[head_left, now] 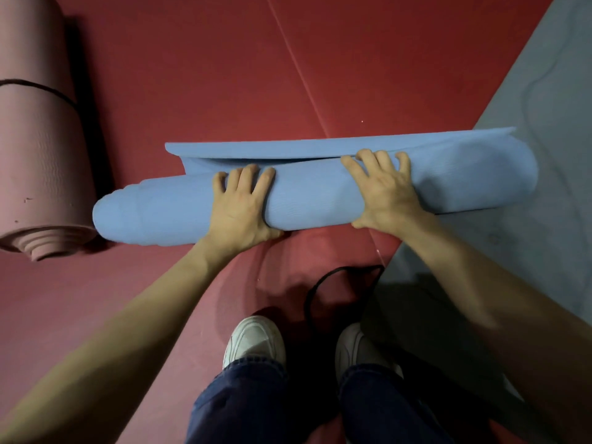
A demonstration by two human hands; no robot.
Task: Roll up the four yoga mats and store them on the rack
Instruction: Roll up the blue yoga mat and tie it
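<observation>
A blue yoga mat (314, 190) lies across the red floor in a thick roll, with a short flat end still unrolled beyond it. My left hand (242, 205) grips the roll left of its middle, fingers curved over the top and thumb at the near side. My right hand (382, 190) holds it further right the same way, fingertips at the seam where the flat end meets the roll. The roll's left end is telescoped and uneven. A pink mat (38, 145), rolled and bound with a dark strap, lies at the left.
A grey mat (544, 100) lies flat on the floor at the right, under the blue roll's right end. A black strap loop (339, 283) rests on the floor near my white shoes (256, 341). Red floor padding (208, 75) stretches beyond the blue mat.
</observation>
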